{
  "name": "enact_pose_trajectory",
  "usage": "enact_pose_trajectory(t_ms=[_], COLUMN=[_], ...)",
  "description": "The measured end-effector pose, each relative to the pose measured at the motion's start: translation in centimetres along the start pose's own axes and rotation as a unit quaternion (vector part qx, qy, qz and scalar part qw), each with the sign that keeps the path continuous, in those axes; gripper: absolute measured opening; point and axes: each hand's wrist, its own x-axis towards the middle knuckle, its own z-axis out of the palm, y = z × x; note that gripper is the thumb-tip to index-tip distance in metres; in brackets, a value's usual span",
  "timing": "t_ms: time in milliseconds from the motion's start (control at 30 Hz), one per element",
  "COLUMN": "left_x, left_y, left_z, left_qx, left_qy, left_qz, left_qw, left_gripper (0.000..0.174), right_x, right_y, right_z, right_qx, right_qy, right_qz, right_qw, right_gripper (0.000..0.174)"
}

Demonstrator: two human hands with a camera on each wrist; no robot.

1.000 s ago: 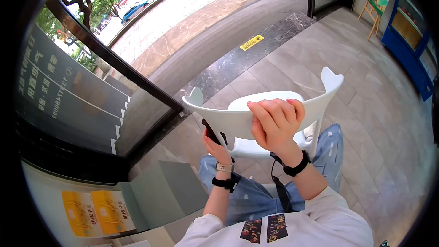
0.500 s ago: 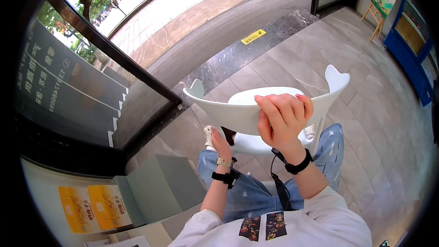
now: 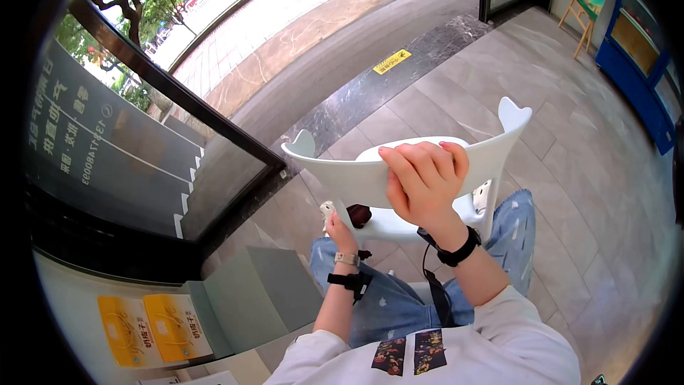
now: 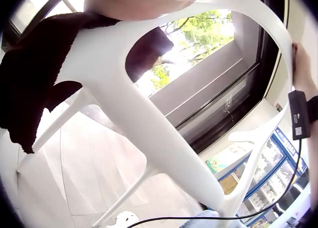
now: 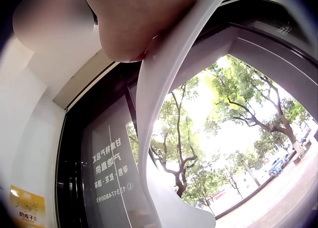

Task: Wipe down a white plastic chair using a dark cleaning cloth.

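Cloth [image 4: 37,64] shows broadly at left wrist, mostly behind the chair [image 3: 349,177] from head

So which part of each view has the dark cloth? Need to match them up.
Head: a little below centre, by the left hand; dark cloth shows small under the chair's backrest.
Left wrist: large at upper left, with another piece through the frame's opening.
Right wrist: not in it.
Shared landmark: the white chair, in all three views.
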Motion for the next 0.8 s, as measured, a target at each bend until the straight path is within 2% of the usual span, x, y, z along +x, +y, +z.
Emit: enact_pose_trajectory(t_ms=[133,233,267,333,400,467,567,600,700,733,800], left_x=[-0.8,0.0,-0.1,-0.6,-1.9,-2.4,-1.8,-1.9,-0.7,-0.4,0.0], left_y=[2.8,4.5,6.0,11.7,18.2,21.1,20.3,19.7,15.0,14.1,12.4], left_z=[1.1,1.3,1.1,2.7,5.0,5.9,6.3,6.9,5.8,5.4,4.5], left_qx=[0.082,0.029,0.005,-0.068,-0.083,-0.221,-0.188,-0.090,0.092,0.099,0.091], left_qy=[0.071,0.191,0.186,0.156,0.122,0.026,-0.160,-0.172,-0.130,-0.135,-0.153], left_qz=[0.041,0.067,0.039,0.085,0.148,0.149,0.290,0.338,0.353,0.289,0.236], left_qw=[0.993,0.979,0.982,0.982,0.978,0.963,0.925,0.921,0.922,0.943,0.955], left_gripper=[0.031,0.032,0.034,0.037,0.039,0.049,0.061,0.066,0.062,0.062,0.060], right_x=[0.2,0.1,0.0,0.0,-0.1,-0.1,-0.1,-0.1,0.0,0.0,-0.2], right_y=[0.2,0.0,-0.1,-0.1,-0.3,-0.4,-0.4,-0.4,-0.2,-0.2,-0.3], right_z=[-0.3,-0.4,-0.5,-0.6,-0.7,-0.8,-0.9,-0.9,-0.8,-0.8,-0.8], right_qx=[0.007,0.001,-0.001,-0.004,-0.003,-0.001,0.001,0.002,0.000,-0.001,-0.004], right_qy=[0.004,-0.001,-0.004,-0.003,-0.003,-0.001,-0.005,-0.006,-0.006,-0.008,-0.011], right_qz=[-0.001,-0.004,-0.004,-0.006,-0.003,-0.002,0.000,0.000,0.001,0.001,0.001], right_qw=[1.000,1.000,1.000,1.000,1.000,1.000,1.000,1.000,1.000,1.000,1.000], right_gripper=[0.027,0.027,0.027,0.027,0.027,0.027,0.028,0.028,0.028,0.028,0.029])
